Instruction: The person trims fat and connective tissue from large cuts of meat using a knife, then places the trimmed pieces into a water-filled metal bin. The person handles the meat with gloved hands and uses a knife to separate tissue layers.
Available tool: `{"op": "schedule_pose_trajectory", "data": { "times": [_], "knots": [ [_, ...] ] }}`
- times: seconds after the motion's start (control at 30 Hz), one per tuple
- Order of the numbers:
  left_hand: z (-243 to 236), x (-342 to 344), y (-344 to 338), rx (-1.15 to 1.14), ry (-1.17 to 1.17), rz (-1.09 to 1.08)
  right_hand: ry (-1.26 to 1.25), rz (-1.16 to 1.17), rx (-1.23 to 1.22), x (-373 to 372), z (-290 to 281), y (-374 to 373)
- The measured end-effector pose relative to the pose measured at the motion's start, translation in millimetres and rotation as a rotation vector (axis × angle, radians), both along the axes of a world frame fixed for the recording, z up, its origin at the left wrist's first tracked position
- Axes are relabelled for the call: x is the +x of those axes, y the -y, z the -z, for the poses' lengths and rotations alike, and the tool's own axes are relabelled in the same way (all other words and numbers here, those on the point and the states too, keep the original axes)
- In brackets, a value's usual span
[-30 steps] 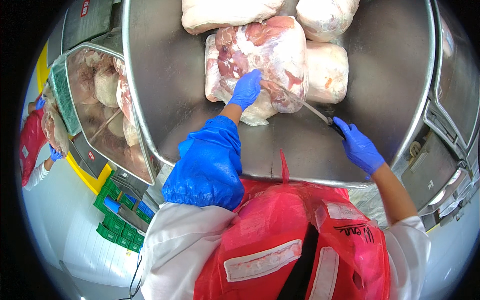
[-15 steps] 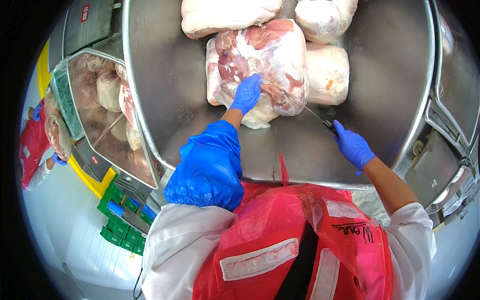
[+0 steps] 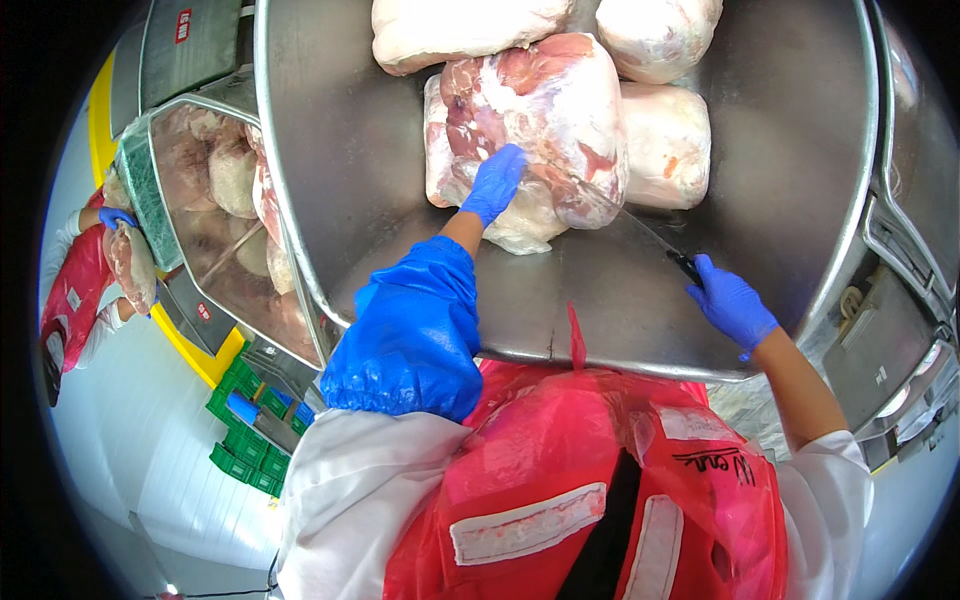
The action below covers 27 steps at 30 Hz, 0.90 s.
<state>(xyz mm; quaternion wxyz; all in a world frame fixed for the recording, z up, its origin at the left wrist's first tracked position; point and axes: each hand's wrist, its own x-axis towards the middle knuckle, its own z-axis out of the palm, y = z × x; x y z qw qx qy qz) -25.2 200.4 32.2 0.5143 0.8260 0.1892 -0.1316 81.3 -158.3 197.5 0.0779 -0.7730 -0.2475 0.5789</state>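
A large cut of raw meat [image 3: 578, 95], pink-red with white fat, lies on other pieces in a deep metal bin. My left hand [image 3: 497, 182], in a blue glove, is closed on the near part of this cut, beside a loose pale flap [image 3: 525, 225]; its fingertips are partly hidden. My right hand [image 3: 735, 305], also gloved in blue, grips the black handle of a knife [image 3: 684, 265]. Its thin blade slants up and left to the cut's lower right edge, and I cannot make out where the tip ends.
Paler pieces [image 3: 668, 150] lie beside and beyond the cut. The bin's metal rim [image 3: 640, 368] runs just in front of my red apron. Left stands another bin [image 3: 215, 265] holding meat, with green crates [image 3: 240, 450] nearby. A co-worker at far left holds a meat piece [image 3: 130, 265].
My right hand has drawn the knife slightly right and toward me. My left hand keeps its place on the meat. The co-worker's hand now rests on top of their piece. The view has shifted slightly.
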Motion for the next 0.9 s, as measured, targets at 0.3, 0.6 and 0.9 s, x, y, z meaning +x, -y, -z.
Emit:
{"op": "schedule_pose_trajectory", "data": {
  "times": [0.3, 0.6, 0.9],
  "knots": [
    [-34, -22, 2, -0.292, -0.123, -0.266, 0.071, -0.195, 0.145, 45, -61, -31],
    [-10, -30, 2, -0.029, -0.075, -0.208, 0.098, -0.354, 0.156, 64, -95, -78],
    [-39, -33, -4, -0.144, -0.295, -0.435, 0.056, -0.315, 0.154, 76, -84, -101]
  ]
}}
